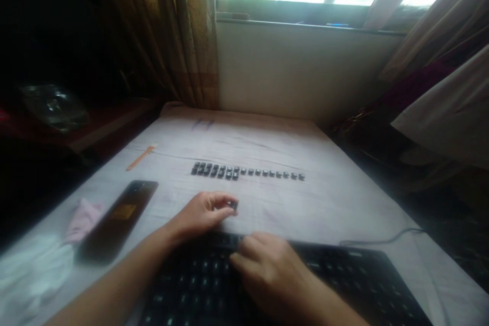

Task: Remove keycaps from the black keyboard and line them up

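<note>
My left hand (204,213) hovers just beyond the far edge of a black keyboard (344,280) and pinches a small black keycap (233,206) between thumb and fingertips. My right hand (267,270) rests on the keyboard's upper rows with its fingers curled down onto the keys; whether it holds anything is hidden. Farther out on the white cloth, several removed keycaps (248,171) lie in a long row, doubled up at its left end.
A dark phone (120,216) lies left of the keyboard, with a pink cloth (84,219) and white cloth (34,270) beside it. An orange tool (140,158) lies farther back. The keyboard cable (382,240) trails right. Curtains and a window wall stand behind the white-covered table (344,198).
</note>
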Available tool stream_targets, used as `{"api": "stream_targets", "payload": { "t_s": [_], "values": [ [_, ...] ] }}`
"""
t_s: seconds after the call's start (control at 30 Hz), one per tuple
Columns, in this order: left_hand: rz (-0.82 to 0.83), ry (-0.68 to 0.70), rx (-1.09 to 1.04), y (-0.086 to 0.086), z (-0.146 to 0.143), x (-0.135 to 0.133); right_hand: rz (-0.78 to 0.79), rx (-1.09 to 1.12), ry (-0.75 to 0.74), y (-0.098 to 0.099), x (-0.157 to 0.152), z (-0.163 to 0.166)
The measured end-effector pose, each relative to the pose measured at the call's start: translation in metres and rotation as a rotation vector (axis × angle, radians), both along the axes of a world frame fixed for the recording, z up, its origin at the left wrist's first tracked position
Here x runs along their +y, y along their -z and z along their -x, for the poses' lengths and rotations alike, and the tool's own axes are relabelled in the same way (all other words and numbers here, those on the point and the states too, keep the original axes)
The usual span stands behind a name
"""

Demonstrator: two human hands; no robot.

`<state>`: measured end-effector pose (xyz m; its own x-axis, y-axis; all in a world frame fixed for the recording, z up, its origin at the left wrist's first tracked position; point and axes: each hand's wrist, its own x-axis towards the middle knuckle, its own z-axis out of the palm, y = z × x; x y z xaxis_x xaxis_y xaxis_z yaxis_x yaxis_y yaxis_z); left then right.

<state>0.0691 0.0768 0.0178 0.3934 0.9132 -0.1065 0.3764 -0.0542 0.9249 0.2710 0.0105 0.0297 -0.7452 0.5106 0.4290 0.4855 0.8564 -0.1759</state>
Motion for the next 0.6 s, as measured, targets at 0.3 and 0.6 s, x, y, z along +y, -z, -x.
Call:
{"api": "stream_targets", "payload": {
  "t_s": [0.3, 0.6],
  "values": [
    [0.051, 0.098, -0.156, -0.008, -0.009, -0.007, 0.114, 0.320, 0.310, -0.006, 0.030, -0.013],
    [0.151, 0.098, -0.317, -0.009, -0.014, -0.007, 0.090, 0.245, 0.261, -0.008, 0.046, -0.008]
  ]
}}
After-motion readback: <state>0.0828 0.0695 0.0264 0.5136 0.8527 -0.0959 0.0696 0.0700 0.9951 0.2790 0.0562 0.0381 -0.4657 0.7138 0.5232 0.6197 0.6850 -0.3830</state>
